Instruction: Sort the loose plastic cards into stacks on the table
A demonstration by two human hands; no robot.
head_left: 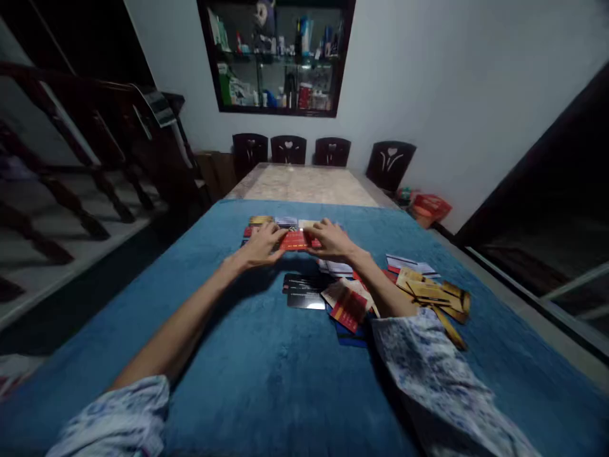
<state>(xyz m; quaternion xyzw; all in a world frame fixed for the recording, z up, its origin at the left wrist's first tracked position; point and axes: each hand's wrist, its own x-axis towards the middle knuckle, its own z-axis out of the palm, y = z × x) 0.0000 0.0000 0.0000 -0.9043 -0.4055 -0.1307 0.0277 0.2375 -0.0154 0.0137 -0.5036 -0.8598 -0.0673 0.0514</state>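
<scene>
Grip: your left hand (259,244) and right hand (333,241) are both closed on a red card (295,241), fingers at either end. The card lies between them, short of the far edge of the blue cloth (266,381) and well in from the left and right edges of the table (304,184). Cannot tell whether it touches anything below.

Just beyond: cards partly hidden by the hands, among them a gold card (261,220) and a white card (285,221). Risk: knuckles so near could nudge these askew. Uneven pressure between the hands could also flex the red card or let one end slip.

Nearer the table's near edge: overlapping black cards (304,293), glossy, likely to slide if brushed. Beside them, a loose heap with a red-and-gold card (351,310) on top and a blue card (352,336) poking out below. Your right forearm crosses over it; pulled back low, the floral sleeve (442,368) could drag cards along.

Outermost: scattered gold cards (431,292) toward the right edge; a snagging cuff could spread them further
</scene>
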